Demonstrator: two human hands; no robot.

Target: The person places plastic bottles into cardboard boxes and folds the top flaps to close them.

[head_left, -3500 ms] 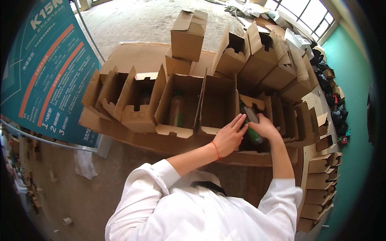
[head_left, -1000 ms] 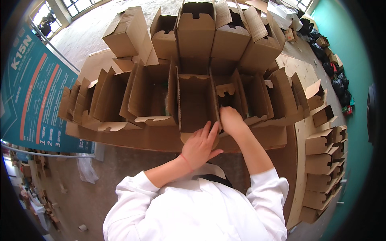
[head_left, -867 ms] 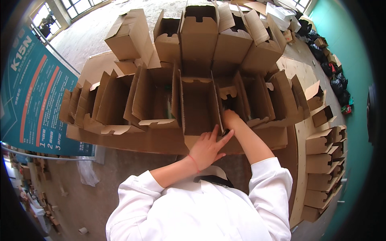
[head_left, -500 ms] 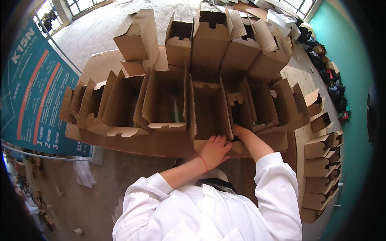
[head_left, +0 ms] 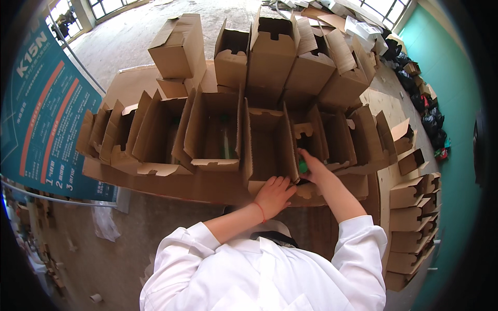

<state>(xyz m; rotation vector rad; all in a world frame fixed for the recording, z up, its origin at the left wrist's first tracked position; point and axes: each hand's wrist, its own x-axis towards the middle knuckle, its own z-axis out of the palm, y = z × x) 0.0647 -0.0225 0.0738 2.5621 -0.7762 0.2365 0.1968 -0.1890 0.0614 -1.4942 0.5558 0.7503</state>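
Note:
My left hand [head_left: 274,195], with a red string at the wrist, grips the front edge of an open cardboard box [head_left: 268,142]. Just to its right, my right hand [head_left: 314,170] is closed on a green-topped bottle [head_left: 302,166] at the mouth of a narrower open box [head_left: 304,129]. Only the bottle's green part shows; the rest is hidden by the hand and the box. In the wide box to the left lies a clear bottle with a green cap [head_left: 225,136].
More open boxes [head_left: 158,129] line the cardboard-covered table [head_left: 207,187] on both sides. Taller boxes [head_left: 272,57] stand behind. Stacked boxes [head_left: 410,217] are on the right, with black bags [head_left: 433,119] along the green wall. A teal banner [head_left: 49,114] stands at left.
My right hand has come up out of the narrow box, and the green-topped bottle now shows in it. My left hand stays on the box edge.

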